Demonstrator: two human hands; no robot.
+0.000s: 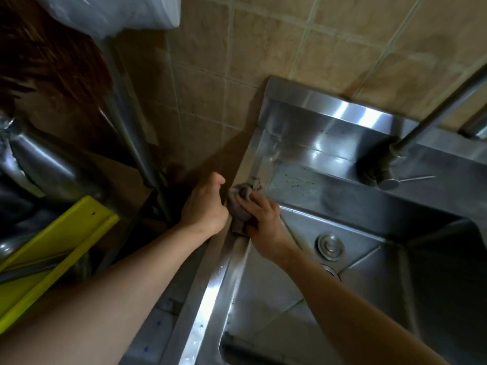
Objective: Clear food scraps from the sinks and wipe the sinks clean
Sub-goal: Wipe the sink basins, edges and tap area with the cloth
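A stainless steel sink (218, 283) fills the right half of the head view, its basin holding a round drain plug (330, 245). A crumpled grey-brown cloth (241, 204) lies on the sink's left rim near the back corner. My right hand (263, 222) presses on the cloth, fingers spread over it and thumb curled under its lower edge. My left hand (204, 206) sits just left of the cloth at the outer edge of the rim, fingers curled down over that edge and hidden. Dark specks dot the basin's back wall (292, 183).
A faucet pipe (421, 127) slants down from the upper right to its base (379, 175) on the back ledge. Tiled wall rises behind. At left stand a metal rack leg (131, 133), metal containers and a yellow bin (52, 248).
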